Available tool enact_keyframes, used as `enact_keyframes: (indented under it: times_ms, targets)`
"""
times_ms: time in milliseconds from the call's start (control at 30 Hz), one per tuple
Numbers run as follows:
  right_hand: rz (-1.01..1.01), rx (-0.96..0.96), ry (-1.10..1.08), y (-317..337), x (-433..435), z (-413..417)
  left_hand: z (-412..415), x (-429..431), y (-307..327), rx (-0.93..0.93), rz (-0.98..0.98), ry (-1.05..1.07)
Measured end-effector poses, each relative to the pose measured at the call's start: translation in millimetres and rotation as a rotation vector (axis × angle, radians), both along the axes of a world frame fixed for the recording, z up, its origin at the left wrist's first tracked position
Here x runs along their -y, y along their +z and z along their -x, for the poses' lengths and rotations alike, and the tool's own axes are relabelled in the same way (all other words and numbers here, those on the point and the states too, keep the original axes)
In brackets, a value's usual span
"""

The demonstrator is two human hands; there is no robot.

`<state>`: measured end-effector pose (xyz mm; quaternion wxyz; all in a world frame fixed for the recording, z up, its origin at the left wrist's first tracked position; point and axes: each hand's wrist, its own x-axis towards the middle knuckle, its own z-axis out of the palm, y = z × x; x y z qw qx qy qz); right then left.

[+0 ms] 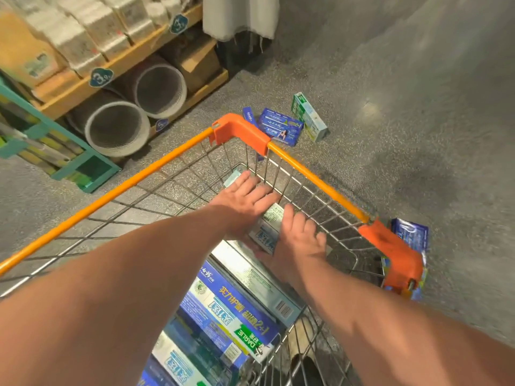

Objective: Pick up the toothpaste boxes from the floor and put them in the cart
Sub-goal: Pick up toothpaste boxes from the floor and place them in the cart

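Both my hands reach into the wire cart, near its far end. They are on a pale toothpaste box. My left hand lies flat across the box's top with straight fingers. My right hand grips its right edge, thumb on top and fingers curled down the side. Several blue and white toothpaste boxes lie stacked in the near end of the cart. On the floor beyond the cart lie a blue box and a green-and-white box. Another blue box lies behind the cart's right orange corner.
A wooden shelf with packaged goods and two large rolled mats stands at the left. A teal rack juts out in front of it. A pale cloth hangs at the top. Grey speckled floor spreads to the right.
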<state>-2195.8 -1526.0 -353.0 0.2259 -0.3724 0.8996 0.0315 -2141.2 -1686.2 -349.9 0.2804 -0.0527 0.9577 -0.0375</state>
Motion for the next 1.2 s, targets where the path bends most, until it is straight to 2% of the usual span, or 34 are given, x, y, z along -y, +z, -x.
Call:
enact_keyframes:
  times_ms: [100, 167, 300, 400, 533, 633, 800, 900, 1200]
  targets:
    - [0.116, 0.102, -0.033, -6, -1, 4, 0, -2, -1, 0.044, -0.038, 0.029]
    - [0.116, 0.107, -0.037, -13, 0, 9, 1, 0, -6, -0.024, -0.059, 0.049]
    - [-0.04, 0.007, 0.011, -20, 4, 12, 3, 2, -12, -0.051, -0.039, 0.05]
    - [-0.097, 0.069, -0.031, -4, 6, 16, 7, -8, -5, 0.026, -0.029, 0.094]
    - [-0.126, 0.117, 0.0, 30, 4, 18, -2, -20, 20, -0.026, -0.152, 0.248]
    - [-0.157, 0.122, 0.049, 76, -4, 19, -20, -26, 60, -0.045, -0.191, 0.28]
    - [-0.112, 0.175, 0.045, 172, -33, 27, -38, -37, 148, 0.089, -0.079, 0.247]
    - [-0.036, 0.212, -0.013, 227, -60, 35, -29, -50, 202, 0.025, -0.056, 0.263]
    - [0.072, 0.08, -0.075, 346, -169, 76, 36, -150, 349, -0.16, -0.047, 0.144]
